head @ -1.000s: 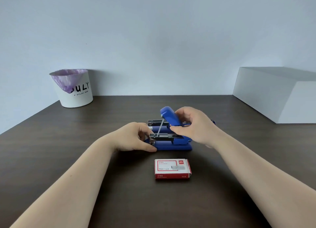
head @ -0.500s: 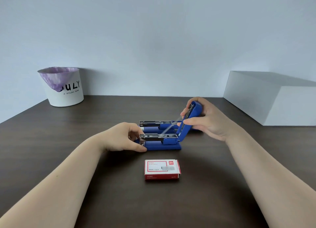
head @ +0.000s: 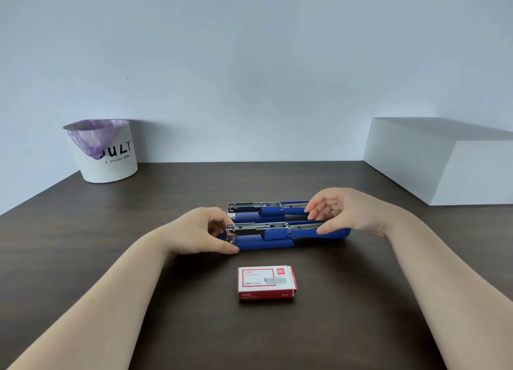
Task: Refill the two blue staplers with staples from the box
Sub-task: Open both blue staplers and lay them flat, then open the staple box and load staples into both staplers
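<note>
Two blue staplers lie side by side on the dark table, both folded fully open with their metal staple channels facing up. My left hand [head: 205, 232] pinches the left end of the near stapler [head: 266, 238] and holds it down. The far stapler [head: 270, 209] sits just behind it. My right hand [head: 341, 211] hovers over the right ends of both staplers, fingers spread, its thumb near the near stapler's flattened lid. A red and white staple box [head: 266, 283] lies shut on the table in front of the staplers.
A white bin [head: 107, 159] with a purple liner stands at the back left against the wall. A large white box [head: 441, 159] sits at the back right. The dark wooden table [head: 83, 245] stretches around the staplers.
My right hand swung the near stapler's lid up and back until it lay flat to the right, then let go with fingers spread. My left hand stayed on the stapler's front.
</note>
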